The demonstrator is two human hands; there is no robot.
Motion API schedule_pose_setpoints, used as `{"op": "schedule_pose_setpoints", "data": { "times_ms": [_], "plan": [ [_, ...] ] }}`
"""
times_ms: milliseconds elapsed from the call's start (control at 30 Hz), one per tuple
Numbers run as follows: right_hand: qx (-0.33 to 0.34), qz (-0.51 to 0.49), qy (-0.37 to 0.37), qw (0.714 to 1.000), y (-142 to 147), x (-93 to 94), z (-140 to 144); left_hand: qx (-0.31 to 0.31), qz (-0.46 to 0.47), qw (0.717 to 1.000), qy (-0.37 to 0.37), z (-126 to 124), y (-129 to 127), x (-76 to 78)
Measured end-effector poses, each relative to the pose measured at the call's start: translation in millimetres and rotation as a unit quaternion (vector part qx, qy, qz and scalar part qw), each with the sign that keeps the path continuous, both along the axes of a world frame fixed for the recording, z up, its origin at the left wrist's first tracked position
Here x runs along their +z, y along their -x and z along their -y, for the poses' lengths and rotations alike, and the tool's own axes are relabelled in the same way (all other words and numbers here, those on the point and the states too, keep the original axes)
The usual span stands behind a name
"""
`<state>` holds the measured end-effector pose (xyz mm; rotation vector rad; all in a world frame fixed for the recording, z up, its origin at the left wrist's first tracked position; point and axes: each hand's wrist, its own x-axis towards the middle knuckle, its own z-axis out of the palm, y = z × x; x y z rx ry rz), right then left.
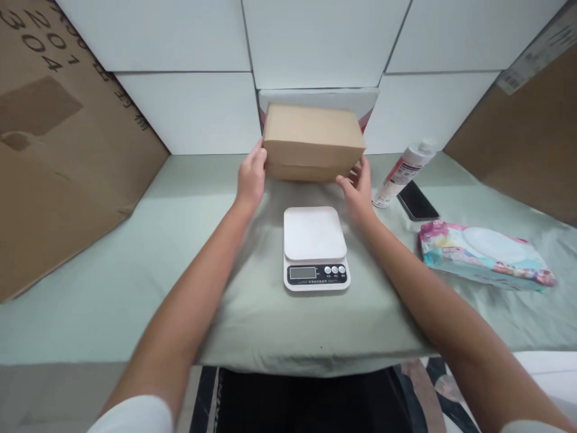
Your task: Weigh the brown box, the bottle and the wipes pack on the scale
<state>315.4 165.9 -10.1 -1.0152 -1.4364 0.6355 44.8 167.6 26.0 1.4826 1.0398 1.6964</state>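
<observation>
A plain brown cardboard box (313,141) is held between my two hands behind the scale, its near face tilted toward me. My left hand (252,175) grips the box's left end. At the lower right corner, my right hand (359,186) has its thumb in front and its fingers along the side. Nearer to me lies a white digital kitchen scale (315,234) with a bare platform, a dark display and several round buttons. The display shows no readable figure.
A white bottle (403,174) stands right of my right hand, beside a black phone (417,201). Further right lies a colourful pack of wipes (484,255). Large cardboard sheets (67,150) flank the green cloth (157,240), and white panels (189,108) close off the back.
</observation>
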Motion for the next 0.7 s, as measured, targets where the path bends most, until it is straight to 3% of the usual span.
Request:
{"op": "schedule_pose_setpoints", "data": {
  "times_ms": [100, 200, 267, 433, 700],
  "plan": [
    [-0.004, 0.065, -0.058, 0.996, -30, 10.3, 64, -0.062, -0.029, 0.997, 0.031, 78, 1, 13.0],
    [-0.03, 0.115, -0.093, 0.989, -48, 6.8, 120, -0.1, -0.031, 0.994, 0.038, 143, 2, 1.5],
    [-0.035, 0.116, -0.118, 0.986, -51, -1.9, 143, -0.097, -0.018, 0.994, 0.048, 165, 2, -11.0],
    [-0.007, 0.101, -0.131, 0.986, -43, -21.1, 155, -0.037, 0.004, 0.997, 0.062, 173, 3, -33.1],
    [0.012, 0.071, -0.101, 0.992, -46, -31.0, 150, 0.034, 0.053, 0.997, 0.052, 176, 6, -54.1]
  ]
}}
